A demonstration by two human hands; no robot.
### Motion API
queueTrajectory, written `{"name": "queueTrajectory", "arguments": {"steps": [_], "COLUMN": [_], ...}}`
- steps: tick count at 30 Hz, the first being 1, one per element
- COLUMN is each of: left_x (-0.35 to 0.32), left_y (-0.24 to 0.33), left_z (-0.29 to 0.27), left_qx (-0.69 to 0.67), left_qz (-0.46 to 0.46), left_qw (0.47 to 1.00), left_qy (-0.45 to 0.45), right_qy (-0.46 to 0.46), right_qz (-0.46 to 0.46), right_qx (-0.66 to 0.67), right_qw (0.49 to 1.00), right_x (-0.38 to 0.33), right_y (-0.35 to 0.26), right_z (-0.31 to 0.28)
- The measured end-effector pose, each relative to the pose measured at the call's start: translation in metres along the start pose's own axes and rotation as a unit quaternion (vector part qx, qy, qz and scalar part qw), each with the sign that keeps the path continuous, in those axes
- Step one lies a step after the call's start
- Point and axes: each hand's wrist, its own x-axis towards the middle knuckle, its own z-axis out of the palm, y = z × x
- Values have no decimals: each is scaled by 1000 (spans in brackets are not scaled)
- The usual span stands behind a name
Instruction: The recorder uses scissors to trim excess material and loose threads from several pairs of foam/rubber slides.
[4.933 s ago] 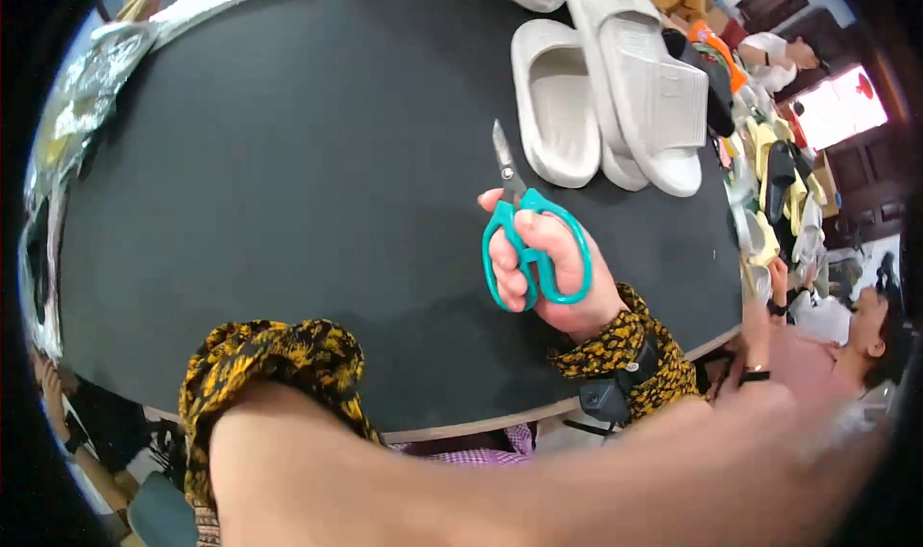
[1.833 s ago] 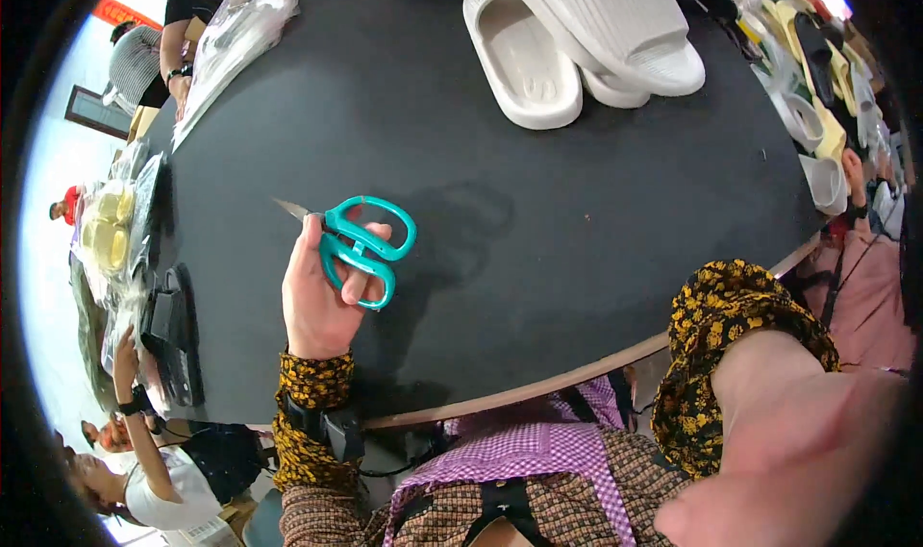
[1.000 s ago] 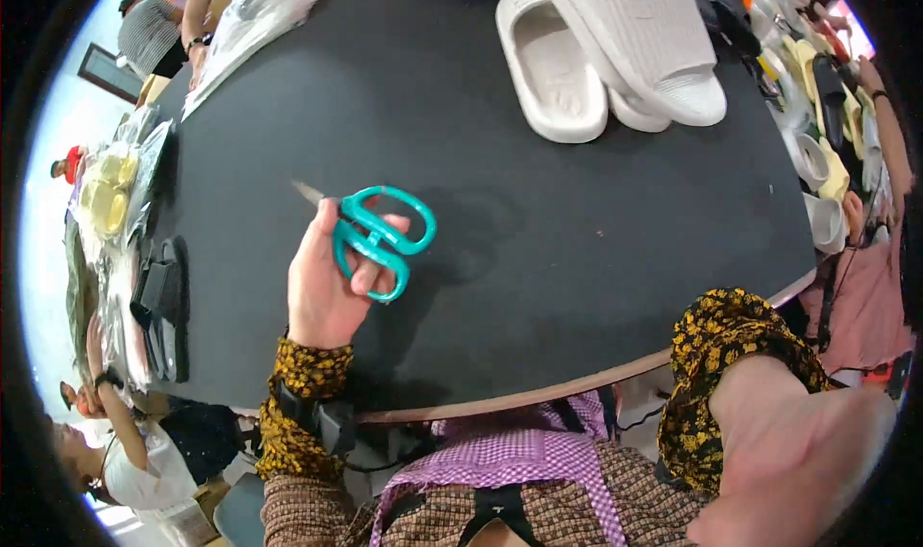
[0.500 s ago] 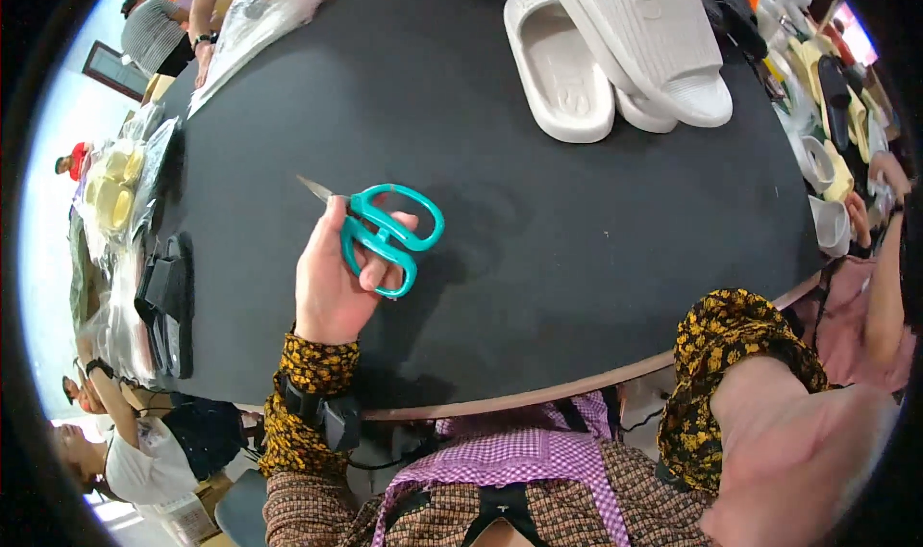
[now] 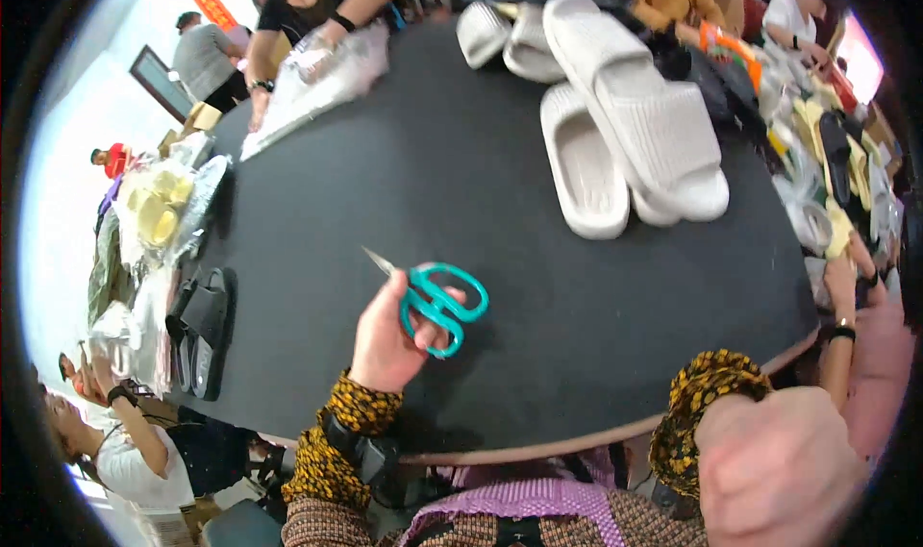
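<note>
My left hand [image 5: 389, 340] is closed around a pair of scissors [image 5: 444, 302] with teal handles. Their thin metal blades point up and left, away from my fingers, above the dark table [image 5: 385, 162]. At the lower right my right hand [image 5: 779, 465] is close to the camera and blurred. It looks curled into a fist with its back showing; whatever its fingers may hold is hidden. Ahead and to the right, light grey slide sandals [image 5: 663, 124] lie in an overlapping pile, apart from both hands.
Black slide sandals [image 5: 202, 331] lie at the table's left edge, near yellow footwear [image 5: 159, 211] in clear plastic. Across the table a person handles a clear plastic bag [image 5: 317, 90]. More sandals [image 5: 836, 153] crowd the right side, where another person's arm [image 5: 841, 297] reaches in.
The view has tilted up, so more of the far side shows. My left hand still grips the scissors and now appears further right and lower. My right hand has drawn in from the right rim.
</note>
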Motion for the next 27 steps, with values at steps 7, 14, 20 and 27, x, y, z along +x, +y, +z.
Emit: {"name": "queueTrajectory", "arguments": {"steps": [7, 14, 20, 27], "left_x": [-8, -13, -15, -16], "left_y": [0, -3, -2, -5], "left_z": [-13, -6, 4, 3], "left_qx": [34, 68, 14, 85], "left_qz": [39, 88, 89, 100], "left_qw": [999, 992, 994, 989], "left_qy": [-6, -57, -53, -60], "right_qy": [0, -127, -146, -133], "right_qz": [133, 201, 270, 317], "right_qx": [-316, -446, -458, -433], "right_qw": [939, 863, 835, 833], "right_x": [19, -8, -30, -33], "right_y": [51, 125, 152, 161], "right_z": [30, 46, 51, 51]}}
